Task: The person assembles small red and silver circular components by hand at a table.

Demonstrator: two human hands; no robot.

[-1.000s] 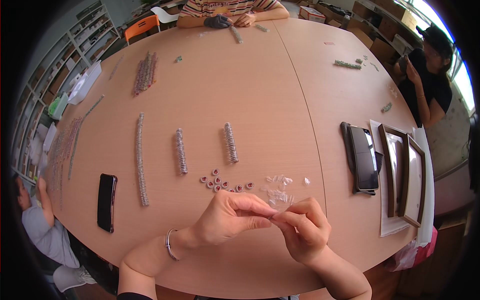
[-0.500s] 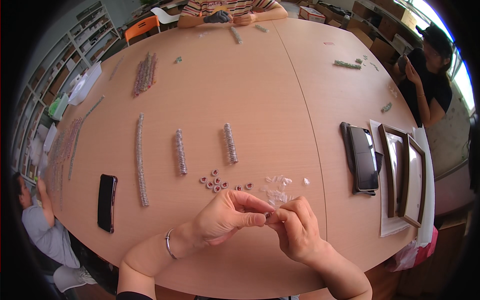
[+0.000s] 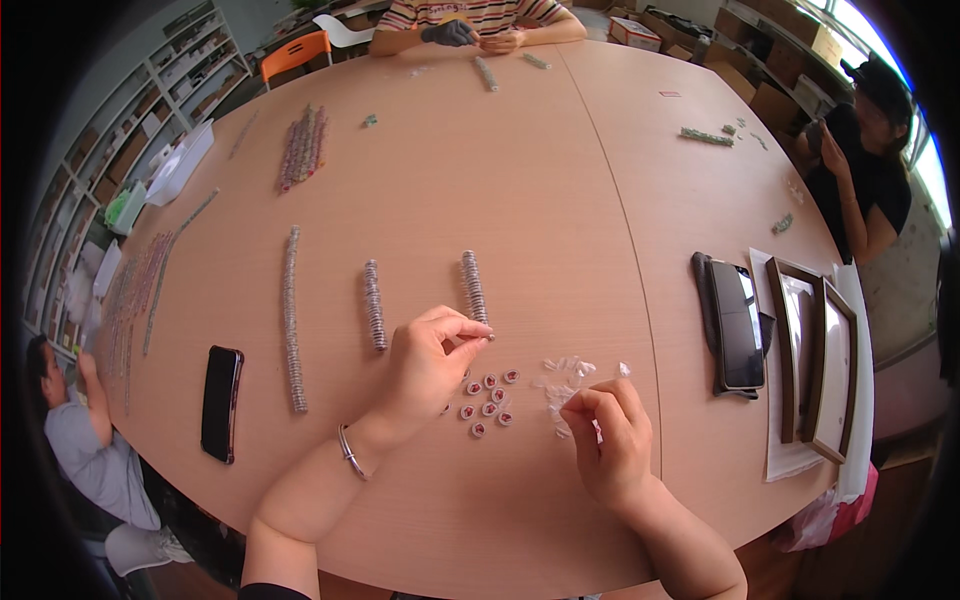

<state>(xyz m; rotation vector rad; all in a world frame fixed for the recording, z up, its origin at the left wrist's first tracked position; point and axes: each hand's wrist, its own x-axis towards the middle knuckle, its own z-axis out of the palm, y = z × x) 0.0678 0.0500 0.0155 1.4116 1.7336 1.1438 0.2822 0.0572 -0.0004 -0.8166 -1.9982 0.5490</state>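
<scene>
Tabletop [image 3: 500,170]: 3 near stacks [image 3: 374,305], 2 phones [image 3: 220,405]; L grip [image 3: 425,358] pinching 1 pc. [image 3: 490,337], R grip [image 3: 618,458] can't tell.

on the table with light brown wood-look top [image 3: 500,180] lie three ridged silvery rods [image 3: 374,305], apart from each other. near the rightmost are small round discs with red centres [image 3: 490,408] and thin clear plastic pieces [image 3: 565,368]. at left lies a black rectangular phone [image 3: 221,405], at right a white flat sheet [image 3: 782,463], and farther away a bundle of pinkish and greenish rods [image 3: 303,150].
</scene>
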